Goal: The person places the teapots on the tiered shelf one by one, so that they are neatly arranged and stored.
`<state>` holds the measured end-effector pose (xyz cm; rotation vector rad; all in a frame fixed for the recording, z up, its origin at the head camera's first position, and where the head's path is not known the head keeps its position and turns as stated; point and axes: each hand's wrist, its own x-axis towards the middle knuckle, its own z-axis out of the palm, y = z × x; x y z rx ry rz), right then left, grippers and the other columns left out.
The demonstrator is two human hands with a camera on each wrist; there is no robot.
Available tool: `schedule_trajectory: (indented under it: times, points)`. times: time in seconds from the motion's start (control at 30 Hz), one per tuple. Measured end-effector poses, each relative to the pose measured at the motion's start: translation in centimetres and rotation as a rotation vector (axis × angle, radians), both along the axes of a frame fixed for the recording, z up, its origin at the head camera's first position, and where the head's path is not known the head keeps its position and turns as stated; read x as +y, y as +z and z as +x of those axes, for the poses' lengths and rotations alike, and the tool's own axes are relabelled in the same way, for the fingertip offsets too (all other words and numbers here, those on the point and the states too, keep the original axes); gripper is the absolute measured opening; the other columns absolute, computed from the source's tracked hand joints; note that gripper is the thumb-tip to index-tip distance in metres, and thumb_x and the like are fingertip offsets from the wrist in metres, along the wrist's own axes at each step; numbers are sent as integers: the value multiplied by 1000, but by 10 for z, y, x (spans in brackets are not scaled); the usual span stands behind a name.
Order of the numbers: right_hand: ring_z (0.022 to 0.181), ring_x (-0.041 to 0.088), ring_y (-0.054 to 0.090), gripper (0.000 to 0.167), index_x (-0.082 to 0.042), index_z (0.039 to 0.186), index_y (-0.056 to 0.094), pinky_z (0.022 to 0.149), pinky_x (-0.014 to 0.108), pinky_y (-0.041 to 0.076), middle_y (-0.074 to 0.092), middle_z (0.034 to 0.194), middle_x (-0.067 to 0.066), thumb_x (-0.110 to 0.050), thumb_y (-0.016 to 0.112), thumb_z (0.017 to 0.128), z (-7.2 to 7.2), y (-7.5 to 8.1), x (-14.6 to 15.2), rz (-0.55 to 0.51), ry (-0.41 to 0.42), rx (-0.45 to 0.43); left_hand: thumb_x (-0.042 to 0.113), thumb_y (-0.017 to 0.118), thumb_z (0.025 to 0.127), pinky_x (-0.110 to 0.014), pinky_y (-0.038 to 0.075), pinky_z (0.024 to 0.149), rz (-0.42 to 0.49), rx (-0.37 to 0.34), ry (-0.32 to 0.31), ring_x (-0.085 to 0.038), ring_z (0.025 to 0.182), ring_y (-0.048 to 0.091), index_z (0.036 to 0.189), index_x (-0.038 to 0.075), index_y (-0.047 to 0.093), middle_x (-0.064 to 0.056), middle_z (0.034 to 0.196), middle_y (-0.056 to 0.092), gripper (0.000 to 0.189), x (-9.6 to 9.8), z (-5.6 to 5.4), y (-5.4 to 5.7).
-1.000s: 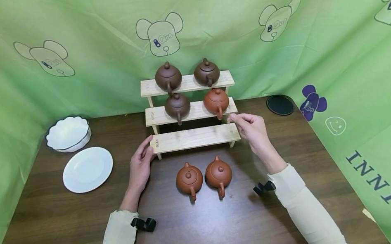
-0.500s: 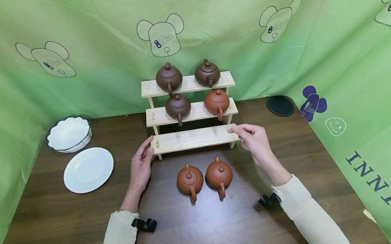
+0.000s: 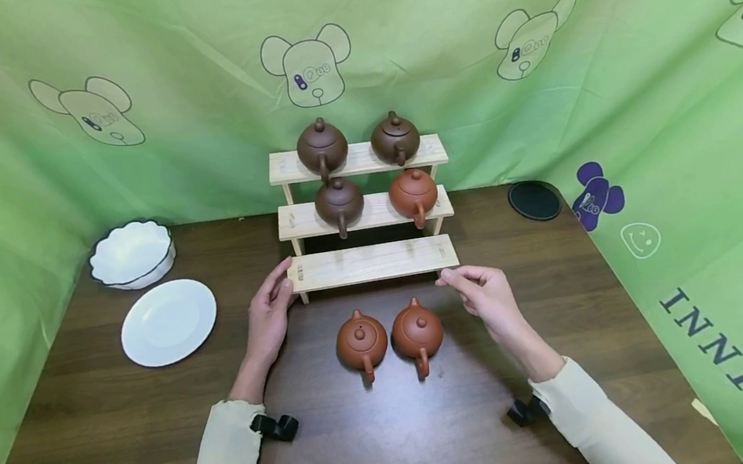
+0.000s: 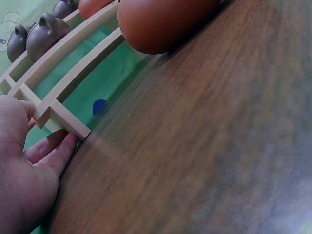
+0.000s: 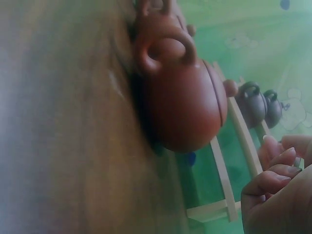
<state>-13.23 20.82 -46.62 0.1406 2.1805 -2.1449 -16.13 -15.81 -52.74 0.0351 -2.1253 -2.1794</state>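
Observation:
A three-tier pale wooden display stand (image 3: 371,265) stands at the back of the table. My left hand (image 3: 267,319) holds the left end of its lowest shelf, the thumb at the shelf's end and fingers against the leg in the left wrist view. Close to the front right corner, my right hand (image 3: 487,296) has thumb and index fingertips together, the other fingers curled; nothing shows between them. Two reddish-brown teapots (image 3: 361,340) (image 3: 417,330) sit side by side before the stand. The middle shelf carries a dark brown teapot (image 3: 339,202) and a reddish teapot (image 3: 413,192).
Two dark brown teapots (image 3: 322,148) (image 3: 396,138) occupy the top shelf. At the left are a scalloped white bowl (image 3: 132,256) and a white plate (image 3: 169,323). A round black coaster (image 3: 534,200) lies at the back right. Green printed cloth (image 3: 200,129) encloses the table.
My right hand has come forward from beside the middle shelf, past the lowest shelf's right end, to its front corner. The left hand and teapots have stayed put.

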Motion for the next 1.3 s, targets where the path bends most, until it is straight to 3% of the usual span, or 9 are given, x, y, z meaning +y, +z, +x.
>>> schedule_trajectory:
  times: [0.3, 0.47, 0.57, 0.67, 0.87, 1.03, 1.3]
  points:
    - [48, 2, 31, 21, -5, 93, 83, 45, 16, 21, 47, 59, -8, -15, 74, 108, 18, -7, -1, 8, 33, -51, 8, 55, 117, -20, 59, 104, 8, 4, 1, -1, 118, 67, 160, 7, 60, -28, 149, 65, 43, 0, 1, 0]
    - [48, 3, 29, 25, 8, 98, 80, 45, 17, 21, 46, 58, -8, -14, 73, 108, 29, -12, -1, 9, 75, -74, 8, 54, 118, -19, 58, 104, 4, 4, -4, -1, 119, 67, 161, 7, 59, -27, 150, 65, 43, 1, 0, -1]
    - [48, 2, 28, 28, 13, 100, 77, 46, 17, 21, 55, 61, -5, -13, 72, 108, 34, -13, 0, 14, 105, -71, 8, 54, 118, -20, 59, 104, 1, 6, -6, -1, 119, 68, 160, 8, 60, -27, 150, 65, 43, 1, 0, 0]
    - [49, 2, 28, 26, 11, 99, 78, 47, 18, 21, 59, 63, -4, -13, 73, 108, 38, -14, 1, 19, 124, -71, 8, 55, 118, -20, 59, 104, -2, 9, -5, -1, 119, 67, 160, 8, 60, -27, 149, 66, 43, 1, 0, 0]
    - [51, 3, 30, 21, 4, 96, 80, 47, 17, 23, 43, 60, -9, -13, 74, 107, 49, -16, 4, 47, 173, -107, 8, 55, 118, -19, 58, 105, -5, 2, -2, -1, 120, 67, 160, 9, 60, -26, 150, 65, 43, 0, 1, -1]
    - [52, 2, 33, 28, 15, 103, 78, 47, 15, 26, 51, 63, -7, -13, 74, 107, 58, -21, 5, 90, 243, -130, 9, 55, 118, -20, 58, 105, -6, 2, -1, -1, 120, 67, 160, 9, 60, -26, 150, 65, 43, 0, 0, 0]
    - [59, 3, 45, 28, 10, 108, 82, 52, 17, 37, 57, 68, -6, -17, 77, 105, 63, -24, 8, 203, 377, -146, 9, 55, 118, -20, 58, 105, -8, 4, 0, -1, 119, 67, 160, 9, 60, -28, 148, 66, 43, 0, 0, 0]
